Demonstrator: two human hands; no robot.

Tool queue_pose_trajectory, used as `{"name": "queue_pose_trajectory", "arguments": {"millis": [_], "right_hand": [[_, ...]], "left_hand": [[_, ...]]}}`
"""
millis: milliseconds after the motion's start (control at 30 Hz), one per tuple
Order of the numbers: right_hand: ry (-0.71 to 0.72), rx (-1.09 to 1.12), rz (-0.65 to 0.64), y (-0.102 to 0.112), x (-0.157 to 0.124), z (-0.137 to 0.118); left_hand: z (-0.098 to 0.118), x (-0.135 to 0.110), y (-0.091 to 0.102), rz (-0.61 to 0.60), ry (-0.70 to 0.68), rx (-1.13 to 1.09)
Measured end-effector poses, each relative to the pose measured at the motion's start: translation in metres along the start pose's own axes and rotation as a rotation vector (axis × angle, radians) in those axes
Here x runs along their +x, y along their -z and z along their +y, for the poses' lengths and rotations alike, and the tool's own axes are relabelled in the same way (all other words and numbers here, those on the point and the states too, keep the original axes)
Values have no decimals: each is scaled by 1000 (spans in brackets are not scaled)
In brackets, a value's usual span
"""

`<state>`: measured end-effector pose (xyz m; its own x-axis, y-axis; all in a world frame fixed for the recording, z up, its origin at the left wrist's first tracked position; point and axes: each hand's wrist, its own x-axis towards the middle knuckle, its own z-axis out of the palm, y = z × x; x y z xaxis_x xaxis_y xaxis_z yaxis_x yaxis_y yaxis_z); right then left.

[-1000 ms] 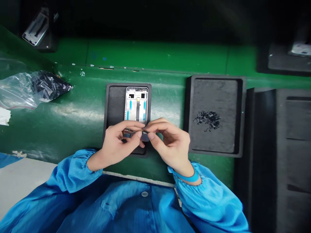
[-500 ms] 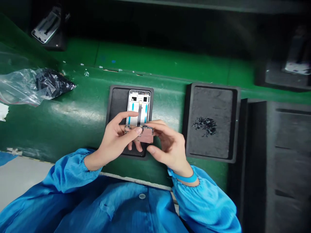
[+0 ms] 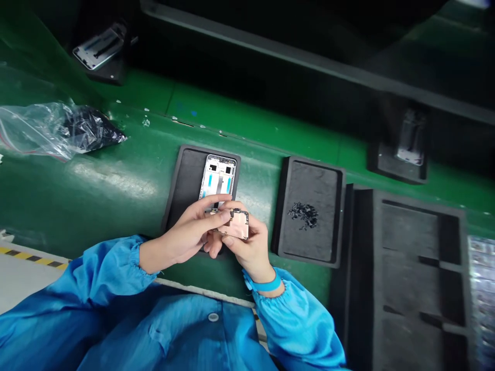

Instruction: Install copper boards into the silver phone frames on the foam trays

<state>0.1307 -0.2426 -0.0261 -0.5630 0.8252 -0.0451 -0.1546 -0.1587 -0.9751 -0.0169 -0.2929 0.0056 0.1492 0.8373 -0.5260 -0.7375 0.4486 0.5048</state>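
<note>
A copper-coloured phone circuit board (image 3: pixel 238 226) with dark parts along its upper edge is held between both hands. My left hand (image 3: pixel 189 226) is closed on it, thumb across its face. My right hand (image 3: pixel 253 245) grips the board's right end, thumb at its lower edge and fingers behind. Just beyond the fingers lies an open phone frame (image 3: pixel 218 172), silvery with blue strips and a dark flex cable down its middle. It rests on the right side of a black foam tray (image 3: pixel 185 178); the hands hide its lower part.
Right of the hands, a second black tray (image 3: pixel 320 180) bears a heap of small black pieces (image 3: pixel 304 215). Further right stands a large compartmented foam tray (image 3: pixel 410 226). A clear plastic bag (image 3: pixel 93 129) with dark contents lies left. More phone frames sit at back left (image 3: pixel 101 46) and back right (image 3: pixel 412 139).
My right hand has closed in on the board's right end, where its fingers were looser before. The board is turned slightly, and the whole view has shifted and tilted.
</note>
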Motion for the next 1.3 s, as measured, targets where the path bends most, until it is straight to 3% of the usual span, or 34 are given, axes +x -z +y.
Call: {"name": "queue_pose_trajectory", "arguments": {"millis": [100,167,267,367,433,500,733,933,1100,1300], "right_hand": [[47,-25,29,6,1,-5],[98,-55,49,14,6,-14],[171,-175,105,28,19,-35],[209,-477,159,38,39,-52],[256,-717,166,41,55,-58],[304,-891,147,43,69,-57],[308,-998,51,43,102,-40],[216,-966,43,43,110,-35],[194,-961,47,41,111,-32],[128,-953,223,45,115,-28]], "left_hand": [[4,-3,3,-26,-32,83],[14,-5,11,-13,-121,264],[38,1,27,86,-452,811],[56,22,40,142,-850,1515],[60,38,43,126,-964,1846],[59,50,43,105,-976,2026],[54,61,39,72,-986,2129],[55,48,37,-107,-1118,1887],[56,49,36,32,-1043,1956],[56,63,37,105,-959,2082]]}}
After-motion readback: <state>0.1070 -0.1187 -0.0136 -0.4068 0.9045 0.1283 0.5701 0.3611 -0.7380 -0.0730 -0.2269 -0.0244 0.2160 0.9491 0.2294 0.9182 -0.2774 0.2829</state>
